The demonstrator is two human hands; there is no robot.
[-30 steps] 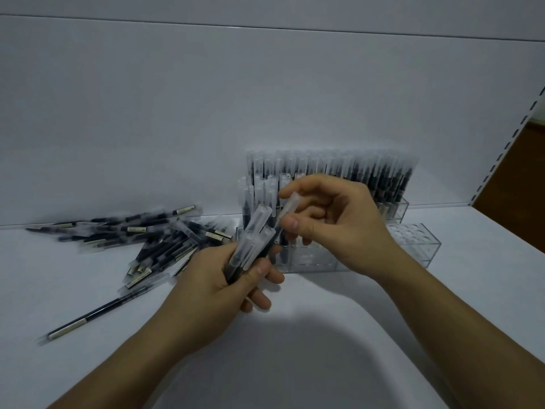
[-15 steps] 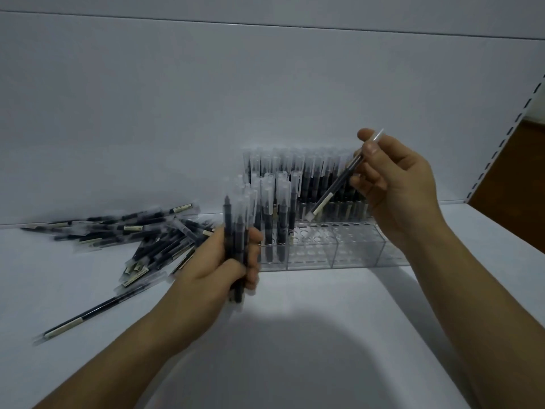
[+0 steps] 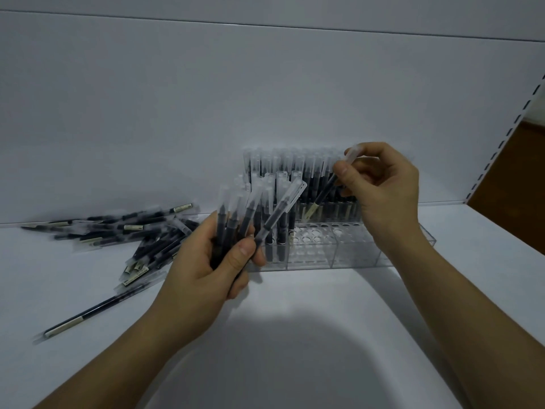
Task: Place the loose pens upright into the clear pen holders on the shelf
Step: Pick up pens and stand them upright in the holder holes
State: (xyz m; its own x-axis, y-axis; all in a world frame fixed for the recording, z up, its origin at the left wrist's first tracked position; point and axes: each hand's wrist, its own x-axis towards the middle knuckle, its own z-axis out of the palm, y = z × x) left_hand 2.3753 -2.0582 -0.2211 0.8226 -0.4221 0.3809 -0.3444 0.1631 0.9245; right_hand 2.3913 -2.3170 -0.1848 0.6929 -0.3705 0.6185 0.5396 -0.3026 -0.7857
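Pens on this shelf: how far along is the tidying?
Done: the back row and part of the front of the clear pen holder hold upright pens. In hand: the right hand pinches a single pen above the holder, and the left hand grips a bundle of pens. Left: empty holes at the front, plus a pile of loose pens lying to the left.

Left hand [image 3: 206, 270] and right hand [image 3: 386, 199] are bare, as are both forearms [image 3: 472, 317] (thumbnails [image 3: 244, 248] short, plain).
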